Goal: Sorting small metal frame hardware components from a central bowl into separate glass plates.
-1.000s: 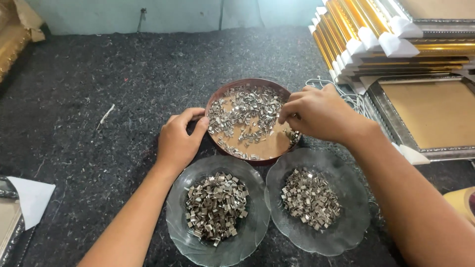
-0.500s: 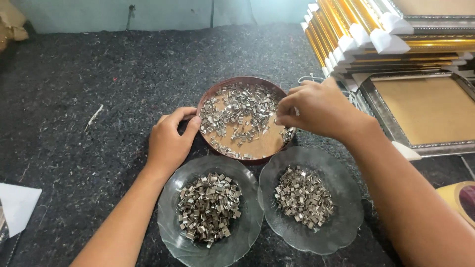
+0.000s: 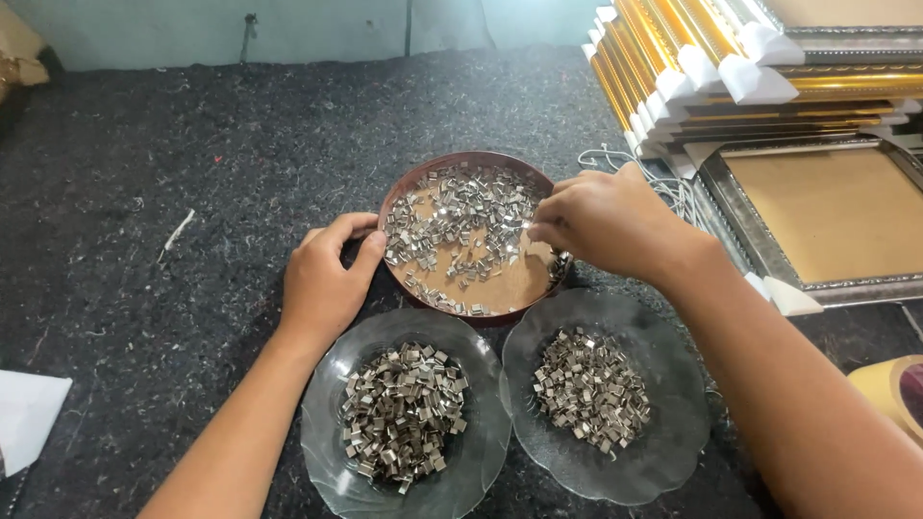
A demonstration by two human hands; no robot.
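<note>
A round brown tray (image 3: 411,189) holds several loose small metal clips (image 3: 461,216) spread over its floor. My left hand (image 3: 327,279) rests against the tray's left rim, fingers curled on it. Over the tray's right side, my right hand (image 3: 601,221) has its fingertips pinched together among the clips; whether a clip is between them is hidden. In front of the tray stand two clear glass plates: the left plate (image 3: 332,471) with a heap of clips (image 3: 402,408), the right plate (image 3: 673,442) with another heap (image 3: 588,387).
Everything sits on dark grey felt (image 3: 192,192). A stack of gold and silver picture frames (image 3: 750,67) rises at the back right, with a flat silver frame (image 3: 817,221) below it. White paper (image 3: 24,413) lies at the left edge, a yellow object (image 3: 889,384) at the right edge.
The view has shifted, so the tray and plates sit slightly lower and further right in the frame. My right hand stays over the tray's right side; my left hand stays at the rim.
</note>
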